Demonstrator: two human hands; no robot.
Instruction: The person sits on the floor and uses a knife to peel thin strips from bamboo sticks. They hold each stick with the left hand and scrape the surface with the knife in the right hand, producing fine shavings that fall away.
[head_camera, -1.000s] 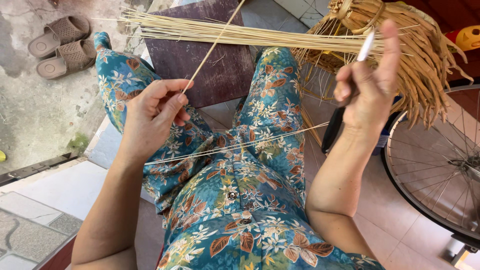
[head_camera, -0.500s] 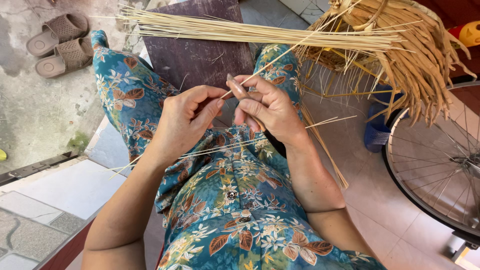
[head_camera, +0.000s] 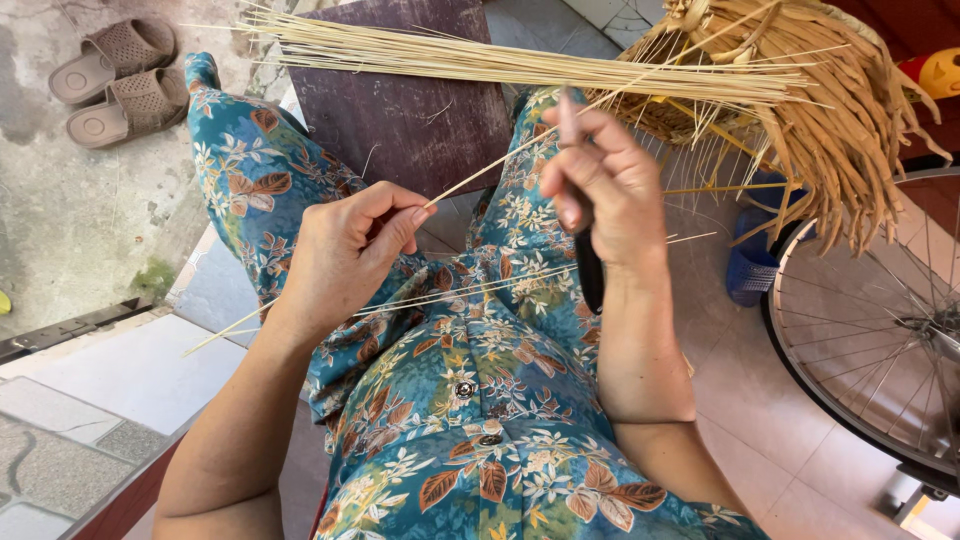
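Observation:
My left hand (head_camera: 350, 255) pinches one thin pale stick (head_camera: 520, 150) between thumb and forefinger over my lap. The stick slants up to the right toward my right hand (head_camera: 605, 185). That hand is closed around a knife with a dark handle (head_camera: 590, 275), its blade end pointing up beside the stick. Two more loose sticks (head_camera: 450, 290) lie across my floral-clothed thighs. A bundle of similar pale sticks (head_camera: 520, 65) rests across my knees on a dark purple board (head_camera: 410, 110).
A heap of dry palm leaf strips (head_camera: 830, 110) lies at the upper right. A bicycle wheel (head_camera: 880, 330) stands at the right, with a blue basket (head_camera: 750, 265) beside it. Brown sandals (head_camera: 115, 75) sit on the concrete at the upper left.
My right hand came down from the raised position to meet the left, then drew apart to the right with the knife. The left hand stayed over my lap holding the stick.

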